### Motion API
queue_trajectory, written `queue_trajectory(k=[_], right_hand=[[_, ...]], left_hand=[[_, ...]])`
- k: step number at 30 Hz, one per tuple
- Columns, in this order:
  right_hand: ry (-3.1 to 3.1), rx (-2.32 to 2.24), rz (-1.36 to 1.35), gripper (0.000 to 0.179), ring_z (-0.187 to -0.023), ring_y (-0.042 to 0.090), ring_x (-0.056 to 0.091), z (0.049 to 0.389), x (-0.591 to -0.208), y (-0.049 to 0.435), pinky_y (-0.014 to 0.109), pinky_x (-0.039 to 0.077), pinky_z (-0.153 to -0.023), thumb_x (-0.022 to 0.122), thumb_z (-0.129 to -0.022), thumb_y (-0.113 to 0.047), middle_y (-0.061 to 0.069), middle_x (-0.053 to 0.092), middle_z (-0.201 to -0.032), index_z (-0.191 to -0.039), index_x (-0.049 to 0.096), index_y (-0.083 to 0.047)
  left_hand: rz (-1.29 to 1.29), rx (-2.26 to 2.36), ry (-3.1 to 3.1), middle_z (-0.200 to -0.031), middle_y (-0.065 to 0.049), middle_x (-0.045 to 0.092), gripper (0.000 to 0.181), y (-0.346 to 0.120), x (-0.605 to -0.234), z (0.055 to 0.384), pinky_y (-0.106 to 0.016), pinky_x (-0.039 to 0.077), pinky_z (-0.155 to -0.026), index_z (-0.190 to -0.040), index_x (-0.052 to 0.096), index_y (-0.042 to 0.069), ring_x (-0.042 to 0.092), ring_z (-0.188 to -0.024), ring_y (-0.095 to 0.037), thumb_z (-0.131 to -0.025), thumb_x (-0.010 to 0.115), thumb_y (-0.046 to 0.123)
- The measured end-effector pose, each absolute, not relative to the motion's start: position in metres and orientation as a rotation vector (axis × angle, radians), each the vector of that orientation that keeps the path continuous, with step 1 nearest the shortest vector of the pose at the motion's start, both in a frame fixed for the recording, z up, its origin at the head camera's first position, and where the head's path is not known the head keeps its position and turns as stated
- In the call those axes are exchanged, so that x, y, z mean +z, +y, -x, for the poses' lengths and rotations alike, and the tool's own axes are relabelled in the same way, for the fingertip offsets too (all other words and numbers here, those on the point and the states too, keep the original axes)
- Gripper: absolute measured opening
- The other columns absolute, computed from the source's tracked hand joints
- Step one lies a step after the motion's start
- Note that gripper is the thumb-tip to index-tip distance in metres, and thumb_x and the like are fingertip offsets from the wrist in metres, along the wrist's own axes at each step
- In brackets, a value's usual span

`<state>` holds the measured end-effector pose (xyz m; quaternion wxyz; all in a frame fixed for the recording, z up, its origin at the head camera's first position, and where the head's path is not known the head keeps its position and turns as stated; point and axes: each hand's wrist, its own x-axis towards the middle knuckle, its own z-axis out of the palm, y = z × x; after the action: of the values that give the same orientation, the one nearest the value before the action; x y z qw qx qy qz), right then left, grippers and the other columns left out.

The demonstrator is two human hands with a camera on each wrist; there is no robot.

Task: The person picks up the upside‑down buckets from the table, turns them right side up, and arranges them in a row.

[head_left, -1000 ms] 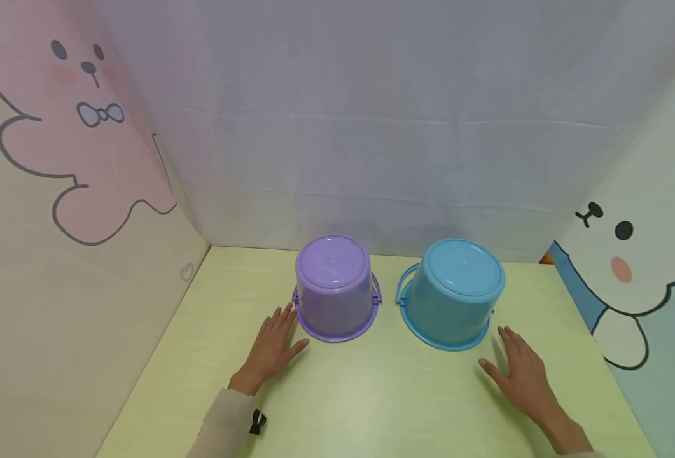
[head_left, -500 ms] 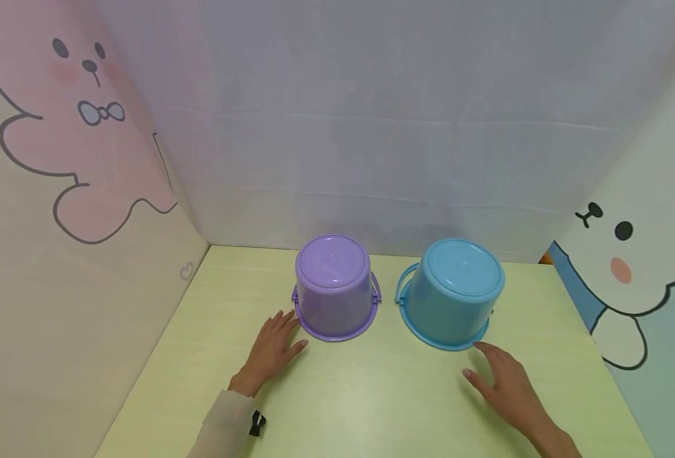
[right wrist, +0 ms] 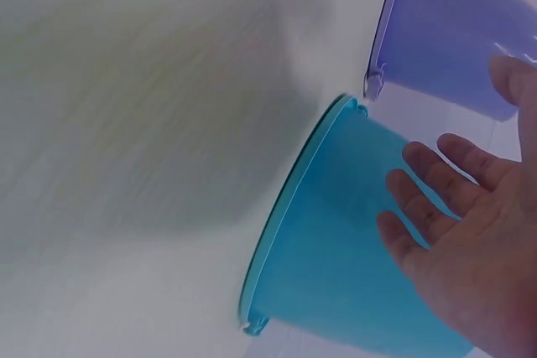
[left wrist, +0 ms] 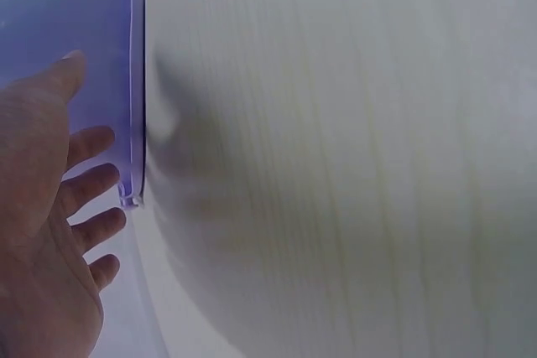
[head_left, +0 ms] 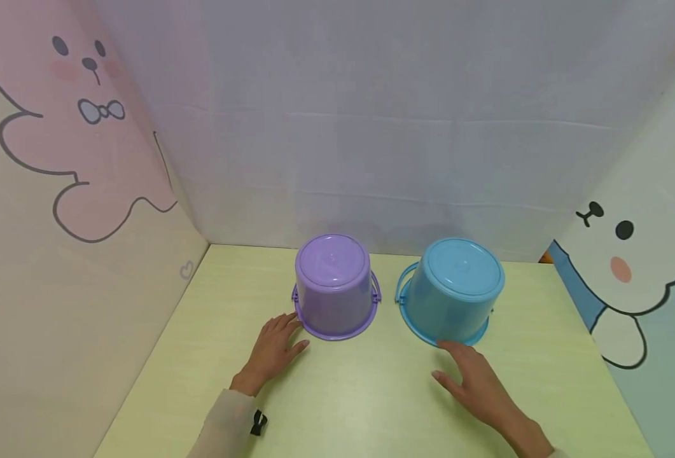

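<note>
Two buckets stand upside down on the table, a purple bucket [head_left: 334, 299] on the left and a blue bucket [head_left: 454, 299] on the right. My left hand [head_left: 271, 350] is at the near left of the purple bucket's rim, fingers loosely spread and holding nothing. In the left wrist view the same hand [left wrist: 50, 199] appears beside the purple wall [left wrist: 84, 31]. My right hand [head_left: 477, 385] hovers in front of the blue bucket, palm facing left, with nothing in it. The right wrist view has its relaxed fingers [right wrist: 419, 199] in front of the blue wall [right wrist: 327, 232]; contact cannot be told.
The pale yellow table [head_left: 343, 407] meets a grey-white cloth backdrop [head_left: 371, 146] behind the buckets. Side panels with cartoon bears, a pink bear [head_left: 97, 146] on the left and a white bear [head_left: 646, 254] on the right, border the table. A small black clip [head_left: 259, 422] sits by the left sleeve.
My right hand has moved left, from beside the blue bucket's right side to the front of it. My left hand has shifted only slightly. Both buckets stay put.
</note>
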<state>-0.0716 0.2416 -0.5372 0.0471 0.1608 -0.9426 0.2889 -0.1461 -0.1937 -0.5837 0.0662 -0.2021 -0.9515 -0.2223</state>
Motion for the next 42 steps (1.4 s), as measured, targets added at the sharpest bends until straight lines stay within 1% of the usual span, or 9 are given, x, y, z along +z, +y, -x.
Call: queue_trajectory(k=[7,15,24,31,42], right_hand=[[-2.792,0.830,-0.629,0.053,-0.127,0.041,0.063,0.083,-0.536,0.218,0.061,0.054,-0.102,0.083,-0.093,-0.021,0.015,0.068,-0.137,-0.138,0.063,-0.001],[-2.798,0.865,-0.712,0.053,-0.131,0.041,0.060,0.098,-0.537,0.198,0.061,0.051,-0.107,0.080,-0.096,-0.022,0.015,0.065,-0.142,-0.141,0.061,-0.001],[-2.837,0.897,-0.745,0.053,-0.137,0.041,0.056,0.112,-0.545,0.181,0.063,0.047,-0.111,0.076,-0.099,-0.025,0.017,0.062,-0.146,-0.143,0.060,-0.001],[-2.889,0.887,-0.790,0.057,-0.142,0.042,0.051,0.124,-0.551,0.168,0.064,0.042,-0.116,0.076,-0.099,-0.023,0.019,0.057,-0.151,-0.146,0.056,0.001],[-2.958,0.773,-0.867,0.059,-0.140,0.043,0.052,0.136,-0.555,0.152,0.063,0.043,-0.115,0.077,-0.098,-0.027,0.020,0.055,-0.153,-0.147,0.055,-0.001]], left_hand=[[0.630,-0.670,-2.853,-0.144,-0.024,0.061,0.043,-0.190,-0.580,0.144,-0.066,0.039,-0.115,-0.132,0.067,-0.001,0.053,-0.135,-0.048,-0.099,0.075,0.025],[0.644,-0.674,-2.845,-0.143,-0.025,0.061,0.044,-0.188,-0.579,0.144,-0.066,0.039,-0.116,-0.132,0.066,-0.003,0.053,-0.135,-0.049,-0.098,0.076,0.023],[0.635,-0.633,-2.895,-0.145,-0.022,0.061,0.045,-0.186,-0.580,0.146,-0.064,0.039,-0.117,-0.134,0.066,0.000,0.052,-0.137,-0.048,-0.099,0.076,0.026],[0.633,-0.591,-2.923,-0.148,-0.021,0.059,0.047,-0.186,-0.581,0.146,-0.063,0.039,-0.117,-0.137,0.065,0.001,0.051,-0.138,-0.047,-0.099,0.075,0.027],[0.662,-0.476,-2.943,-0.148,-0.020,0.059,0.048,-0.188,-0.583,0.149,-0.059,0.039,-0.118,-0.139,0.065,0.002,0.053,-0.137,-0.044,-0.100,0.075,0.029]])
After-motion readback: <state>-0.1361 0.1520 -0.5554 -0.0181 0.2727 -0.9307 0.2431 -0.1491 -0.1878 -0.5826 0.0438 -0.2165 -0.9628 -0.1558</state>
